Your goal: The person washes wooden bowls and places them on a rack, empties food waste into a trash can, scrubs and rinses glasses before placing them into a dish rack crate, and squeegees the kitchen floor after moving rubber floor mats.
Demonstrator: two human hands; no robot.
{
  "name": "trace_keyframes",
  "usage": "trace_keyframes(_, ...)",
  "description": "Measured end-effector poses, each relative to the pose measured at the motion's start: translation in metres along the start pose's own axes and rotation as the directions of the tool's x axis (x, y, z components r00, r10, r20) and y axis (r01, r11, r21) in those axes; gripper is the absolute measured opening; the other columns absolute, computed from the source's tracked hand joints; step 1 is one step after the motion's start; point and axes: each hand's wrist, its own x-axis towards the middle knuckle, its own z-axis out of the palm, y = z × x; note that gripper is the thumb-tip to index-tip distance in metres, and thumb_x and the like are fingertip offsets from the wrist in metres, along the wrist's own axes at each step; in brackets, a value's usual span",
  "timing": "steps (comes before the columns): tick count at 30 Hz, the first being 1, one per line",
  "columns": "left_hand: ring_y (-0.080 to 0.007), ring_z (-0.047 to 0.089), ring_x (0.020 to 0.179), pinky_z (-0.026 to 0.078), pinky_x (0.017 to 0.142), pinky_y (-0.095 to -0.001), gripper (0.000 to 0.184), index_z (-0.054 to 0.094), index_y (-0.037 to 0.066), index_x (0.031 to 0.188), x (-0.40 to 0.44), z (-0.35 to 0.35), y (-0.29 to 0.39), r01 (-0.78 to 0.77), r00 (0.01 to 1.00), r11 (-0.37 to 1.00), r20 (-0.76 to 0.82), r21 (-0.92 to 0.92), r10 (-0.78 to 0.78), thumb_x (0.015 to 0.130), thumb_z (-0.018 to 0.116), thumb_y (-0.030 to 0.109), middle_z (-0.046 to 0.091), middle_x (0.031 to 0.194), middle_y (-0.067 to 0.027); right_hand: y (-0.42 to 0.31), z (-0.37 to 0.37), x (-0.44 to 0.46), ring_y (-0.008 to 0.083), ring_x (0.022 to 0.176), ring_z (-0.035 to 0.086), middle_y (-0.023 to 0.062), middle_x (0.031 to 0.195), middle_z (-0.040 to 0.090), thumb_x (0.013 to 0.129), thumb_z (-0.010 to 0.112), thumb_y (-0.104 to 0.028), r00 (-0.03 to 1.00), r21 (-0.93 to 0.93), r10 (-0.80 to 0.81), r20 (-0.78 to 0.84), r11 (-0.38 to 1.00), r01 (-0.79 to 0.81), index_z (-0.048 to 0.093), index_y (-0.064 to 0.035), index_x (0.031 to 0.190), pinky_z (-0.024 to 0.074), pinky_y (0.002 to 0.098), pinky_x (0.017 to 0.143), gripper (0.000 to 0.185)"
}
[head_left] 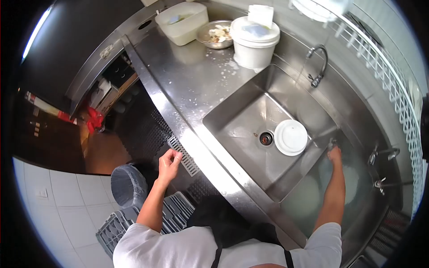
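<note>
My left hand [170, 164] hangs in the air beyond the counter's front edge, fingers curled in and nothing visible in them. On the right, my right hand [334, 152] is at the far end of the water-filled basin [308, 196], by the divider between the two basins. Its fingers are closed around something small and greyish that I cannot make out. Under the cloudy water, pale round shapes show faintly. A stack of white plates [291, 137] sits in the other steel basin [241, 129], beside the drain [266, 138].
A lidded white bucket [254, 49], a metal bowl of food scraps [216, 35] and a pale plastic tub [182, 23] stand on the counter. Two taps [318, 67] rise behind the basins, below a white wire rack [380, 58]. A lined bin [128, 185] and grey crates [176, 210] stand at left.
</note>
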Motion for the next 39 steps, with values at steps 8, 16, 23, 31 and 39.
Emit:
trace_keyframes(8, -0.0066, 0.052, 0.071, 0.044, 0.063, -0.0233, 0.018, 0.052, 0.002, 0.104, 0.013, 0.006, 0.04, 0.031, 0.997, 0.998, -0.074, -0.057, -0.035, 0.092, 0.062, 0.012, 0.055, 0.08, -0.0006, -0.006, -0.036, -0.123, 0.032, 0.104, 0.062, 0.0169, 0.115, 0.064, 0.078, 0.068, -0.019, 0.834, 0.3, 0.051, -0.549, 0.944, 0.139, 0.053, -0.0095, 0.128, 0.0473, 0.0417, 0.09, 0.053)
trace_keyframes(16, -0.0224, 0.062, 0.092, 0.054, 0.078, -0.0389, 0.042, 0.038, 0.01, 0.129, 0.072, 0.029, 0.054, 0.523, 0.847, 0.648, 0.421, -0.553, -0.324, 0.096, 0.058, 0.028, 0.058, 0.114, -0.0129, 0.131, 0.003, -0.248, 0.0115, 0.08, 0.054, 0.0003, 0.089, 0.057, 0.079, 0.064, 0.001, 0.956, 0.728, 0.21, -0.206, 0.685, 0.007, 0.054, -0.0018, 0.122, 0.0445, 0.0247, 0.072, 0.045)
trace_keyframes(23, -0.0443, 0.046, 0.123, 0.042, 0.1, -0.0555, 0.097, 0.002, 0.009, 0.151, 0.333, 0.106, 0.045, 0.67, 0.732, 0.435, 0.634, -0.601, -0.251, 0.088, 0.059, 0.055, 0.029, 0.144, -0.0301, 0.091, 0.073, -0.289, 0.0108, 0.08, 0.053, -0.0002, 0.088, 0.058, 0.084, 0.063, -0.009, 0.967, 0.81, 0.254, -0.023, 0.571, -0.131, 0.057, -0.0035, 0.102, 0.0441, 0.0278, 0.072, 0.02)
trace_keyframes(31, -0.0497, 0.051, 0.115, 0.048, 0.092, -0.0629, 0.054, 0.027, 0.004, 0.145, 0.582, 0.199, 0.065, 0.512, 0.843, 0.086, 0.482, -0.855, -0.238, 0.099, 0.043, 0.027, 0.035, 0.141, -0.0273, -0.02, 0.073, -0.32, 0.0189, 0.087, 0.059, 0.0137, 0.096, 0.067, 0.087, 0.063, -0.023, 0.823, 0.532, 0.567, 0.019, 0.691, -0.488, 0.06, 0.0112, 0.104, 0.0465, 0.0369, 0.077, 0.039)
trace_keyframes(39, -0.0457, 0.05, 0.12, 0.051, 0.092, -0.0605, 0.045, 0.03, -0.001, 0.14, 0.513, 0.14, 0.034, 0.533, 0.844, 0.039, 0.529, -0.845, -0.088, 0.096, 0.032, 0.001, 0.043, 0.137, -0.0264, 0.029, 0.105, -0.314, 0.0253, 0.077, 0.063, 0.0203, 0.086, 0.067, 0.086, 0.064, -0.03, 0.848, 0.212, 0.528, -0.045, 0.835, -0.508, 0.064, 0.0114, 0.095, 0.0489, 0.0393, 0.071, 0.043)
